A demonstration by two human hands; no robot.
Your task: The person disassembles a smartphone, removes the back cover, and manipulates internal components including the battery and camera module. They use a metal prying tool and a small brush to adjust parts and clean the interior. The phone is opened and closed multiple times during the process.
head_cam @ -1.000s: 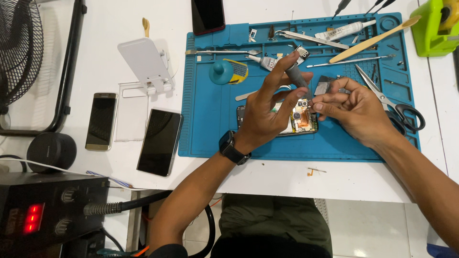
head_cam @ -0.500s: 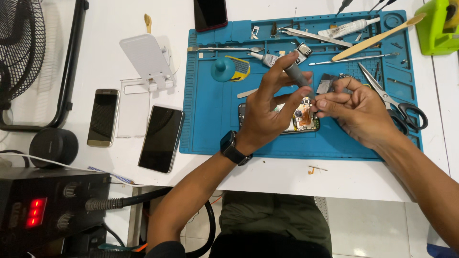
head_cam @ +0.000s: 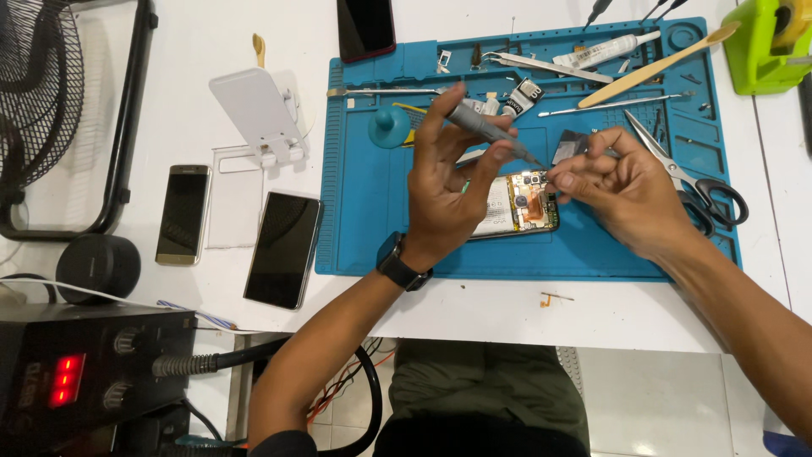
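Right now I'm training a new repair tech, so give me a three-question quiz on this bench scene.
1. True or false: the grey pen-shaped screwdriver is in the left hand.
2. Which lies right of the right hand: A) black-handled scissors, B) grey speaker, C) fan?
3. What does the opened phone with exposed circuit board rest on?

Key: 1 true. 2 A. 3 the blue rubber work mat.

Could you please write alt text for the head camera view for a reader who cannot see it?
Left hand holds a grey screwdriver over an opened phone on a blue mat; right hand pinches at its top edge. Scissors lie beside.
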